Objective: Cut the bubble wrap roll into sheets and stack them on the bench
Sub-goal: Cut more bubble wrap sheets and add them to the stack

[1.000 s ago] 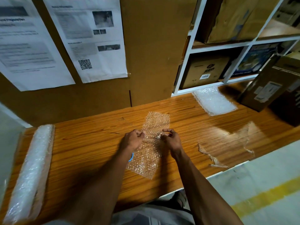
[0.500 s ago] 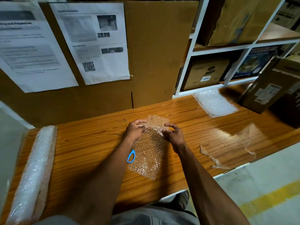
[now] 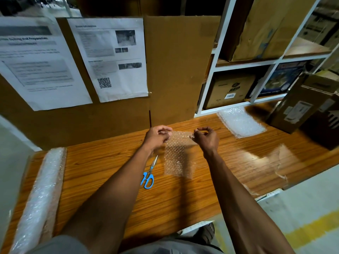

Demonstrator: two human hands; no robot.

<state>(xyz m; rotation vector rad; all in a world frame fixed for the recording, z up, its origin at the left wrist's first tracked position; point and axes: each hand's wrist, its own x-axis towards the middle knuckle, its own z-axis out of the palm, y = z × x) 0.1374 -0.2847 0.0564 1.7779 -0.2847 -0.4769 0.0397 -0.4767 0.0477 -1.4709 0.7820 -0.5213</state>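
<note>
A cut sheet of clear bubble wrap (image 3: 178, 154) hangs over the middle of the wooden bench (image 3: 102, 167). My left hand (image 3: 156, 137) pinches its upper left corner and my right hand (image 3: 208, 139) pinches its upper right corner. The sheet's lower edge is near the bench top. The bubble wrap roll (image 3: 39, 195) lies along the bench's left end. A stack of cut sheets (image 3: 240, 121) lies at the back right by the shelves. Blue-handled scissors (image 3: 149, 173) lie on the bench just left of the held sheet.
Thin plastic scraps (image 3: 280, 162) lie on the right part of the bench. A tilted cardboard box (image 3: 302, 105) stands at the far right. A cardboard panel with printed papers (image 3: 111, 57) backs the bench, and white shelves with boxes (image 3: 231, 88) are behind right.
Both hands slid from the sheet's middle up to its far corners and lifted it off the bench. The scissors, hidden under my left wrist before, now show.
</note>
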